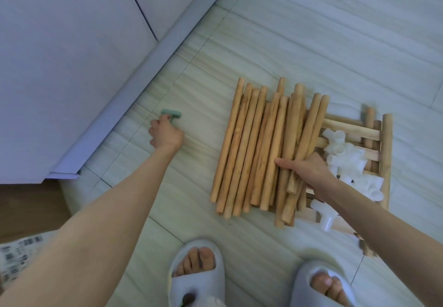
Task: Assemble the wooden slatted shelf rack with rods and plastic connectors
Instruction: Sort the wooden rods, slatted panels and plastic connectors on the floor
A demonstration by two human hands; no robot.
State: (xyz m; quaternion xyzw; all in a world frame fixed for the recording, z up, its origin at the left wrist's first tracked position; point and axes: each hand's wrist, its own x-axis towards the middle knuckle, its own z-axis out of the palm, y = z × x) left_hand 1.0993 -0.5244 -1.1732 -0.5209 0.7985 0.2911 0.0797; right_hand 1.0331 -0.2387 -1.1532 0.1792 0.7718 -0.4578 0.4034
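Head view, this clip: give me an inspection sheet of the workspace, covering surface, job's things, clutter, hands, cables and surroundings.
Surface: pale streaked tile floor.
Job's things: round light-wood rods heaped side by side on a wooden slatted shelf panel; translucent white plastic connectors piled on the panel's right part.
Clutter: printed paper sheet at lower left.
Hands: left hand grips a small green T-shaped tool on the floor; right hand rests on the rods, thumb across them.
Cables: nothing seen.
Surroundings: white cabinet fronts at left; the person's grey open-toe slippers below.
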